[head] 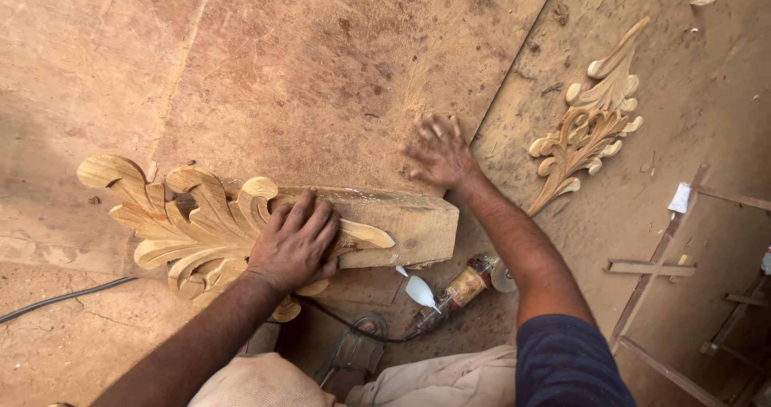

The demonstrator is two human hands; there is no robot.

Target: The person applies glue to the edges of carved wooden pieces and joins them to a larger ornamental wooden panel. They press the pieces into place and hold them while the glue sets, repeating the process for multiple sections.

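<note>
Left hand [295, 242] presses flat on the pale carved leaf-scroll wooden panel [201, 222]; right hand [438, 152], fingers spread, empty, sweeps the dusty brown board [305, 70].

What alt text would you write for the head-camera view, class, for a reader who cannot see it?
A person's left hand presses a carved wooden leaf ornament onto a wooden block on a dusty board, while the right hand is spread over sawdust. A power tool lies below the block, and a second carved ornament lies on the floor to the right.
</note>
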